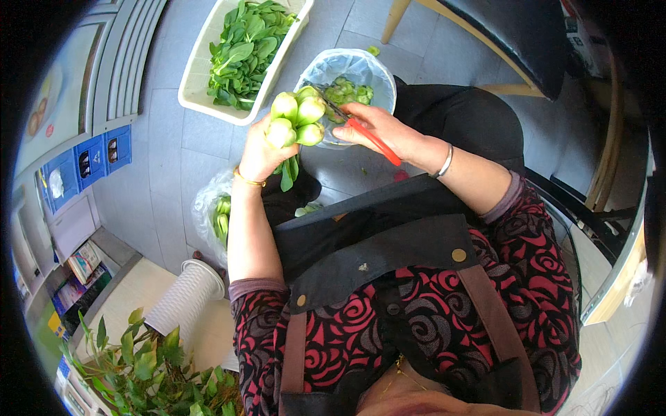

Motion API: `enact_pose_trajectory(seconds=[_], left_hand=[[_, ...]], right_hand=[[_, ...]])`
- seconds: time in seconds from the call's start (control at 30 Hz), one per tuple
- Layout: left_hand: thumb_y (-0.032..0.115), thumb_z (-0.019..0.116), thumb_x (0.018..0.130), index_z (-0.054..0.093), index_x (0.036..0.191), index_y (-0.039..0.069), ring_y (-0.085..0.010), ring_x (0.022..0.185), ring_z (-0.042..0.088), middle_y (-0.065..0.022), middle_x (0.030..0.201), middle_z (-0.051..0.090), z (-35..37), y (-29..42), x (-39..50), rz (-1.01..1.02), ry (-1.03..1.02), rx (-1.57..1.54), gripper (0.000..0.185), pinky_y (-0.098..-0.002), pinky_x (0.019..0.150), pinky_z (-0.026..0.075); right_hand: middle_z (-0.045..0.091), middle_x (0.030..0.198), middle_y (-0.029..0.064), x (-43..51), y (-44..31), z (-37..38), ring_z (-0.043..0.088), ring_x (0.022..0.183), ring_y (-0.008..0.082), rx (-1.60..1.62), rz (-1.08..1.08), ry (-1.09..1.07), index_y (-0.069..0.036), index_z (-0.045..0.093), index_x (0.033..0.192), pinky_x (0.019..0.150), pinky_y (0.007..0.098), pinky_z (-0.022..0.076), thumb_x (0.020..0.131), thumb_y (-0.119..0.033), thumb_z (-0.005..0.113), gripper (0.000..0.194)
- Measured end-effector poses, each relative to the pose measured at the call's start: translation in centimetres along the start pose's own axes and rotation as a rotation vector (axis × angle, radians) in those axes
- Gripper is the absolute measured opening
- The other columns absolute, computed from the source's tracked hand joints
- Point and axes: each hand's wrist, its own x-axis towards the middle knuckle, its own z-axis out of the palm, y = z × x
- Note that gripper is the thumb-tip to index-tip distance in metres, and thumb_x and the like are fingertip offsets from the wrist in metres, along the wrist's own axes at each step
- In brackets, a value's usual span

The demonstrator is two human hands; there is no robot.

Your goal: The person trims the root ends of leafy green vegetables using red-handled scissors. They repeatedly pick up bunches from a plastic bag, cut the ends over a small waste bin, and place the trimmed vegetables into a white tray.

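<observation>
My left hand (263, 151) holds several bok choy heads (296, 117) with their pale green bases upward and leaves hanging below. In my right hand (377, 127) is a pair of scissors (370, 139) with red handles; the blades reach toward the bok choy bases, and their tips are partly hidden behind them. Under the blades stands a round bin (385, 78) lined with a clear plastic bag, with cut green trimmings (346, 93) inside. Beyond my left hand is a cream plastic basket (192, 93) of leafy greens (244, 57).
A clear plastic bag (200, 203) with more bok choy (222, 216) lies left of my forearm. A white ribbed pot (184, 299) and a leafy plant (140, 364) are at lower left, blue crates (91, 161) at left. A dark chair (510, 41) stands at upper right.
</observation>
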Motion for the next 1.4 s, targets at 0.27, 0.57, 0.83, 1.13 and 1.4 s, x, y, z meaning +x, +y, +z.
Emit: enact_pose_trajectory(seconds=[0.27,0.57,0.83,1.13,1.4], left_hand=[[0.009,0.07,0.059,0.056,0.105,0.002,-0.0103,0.08,0.054,-0.0021,0.088,0.06,0.0,-0.2,0.8,-0.033,-0.042,0.019,0.048,-0.0274,0.074,0.046],[0.006,0.07,0.059,0.056,0.102,0.002,-0.0098,0.081,0.053,-0.0001,0.088,0.06,0.3,-0.5,1.0,-0.033,-0.13,-0.203,0.045,-0.0266,0.075,0.046],[0.004,0.069,0.059,0.058,0.095,0.002,-0.0093,0.079,0.054,0.0006,0.086,0.06,0.4,-1.5,1.0,-0.096,-0.154,-0.253,0.038,-0.0256,0.074,0.046],[0.005,0.07,0.058,0.06,0.092,0.002,-0.0097,0.079,0.055,0.0005,0.086,0.061,1.1,-1.3,1.5,-0.148,-0.164,-0.353,0.035,-0.0252,0.073,0.046],[0.004,0.07,0.059,0.059,0.093,0.003,-0.009,0.078,0.054,0.0004,0.085,0.06,1.6,-0.7,1.8,-0.152,-0.22,-0.205,0.035,-0.0253,0.073,0.046]], right_hand=[[0.059,0.089,0.006,0.0,0.0,-0.6,0.053,0.081,0.0108,-0.012,-0.006,-0.02,0.006,0.051,0.111,0.07,0.025,0.0446,0.082,-0.036,0.066,0.053],[0.053,0.075,0.0014,0.2,-0.2,-1.9,0.049,0.071,0.0088,-0.227,-0.002,-0.178,0.003,0.053,0.104,0.061,0.0227,0.0416,0.087,-0.029,0.058,0.036],[0.05,0.066,-0.0001,-0.4,-0.1,-0.9,0.048,0.052,0.0065,-0.051,0.164,-0.124,-0.001,0.053,0.089,0.047,0.0207,0.0399,0.087,-0.023,0.055,0.021],[0.049,0.061,-0.0008,-0.4,0.8,-0.4,0.047,0.05,0.0071,-0.079,0.097,-0.055,-0.001,0.053,0.088,0.044,0.0215,0.0387,0.086,-0.022,0.055,0.02],[0.05,0.058,0.0027,0.3,1.8,-0.6,0.049,0.046,0.011,-0.081,0.124,-0.022,0.0,0.054,0.082,0.042,0.0251,0.0404,0.083,-0.022,0.057,0.022]])
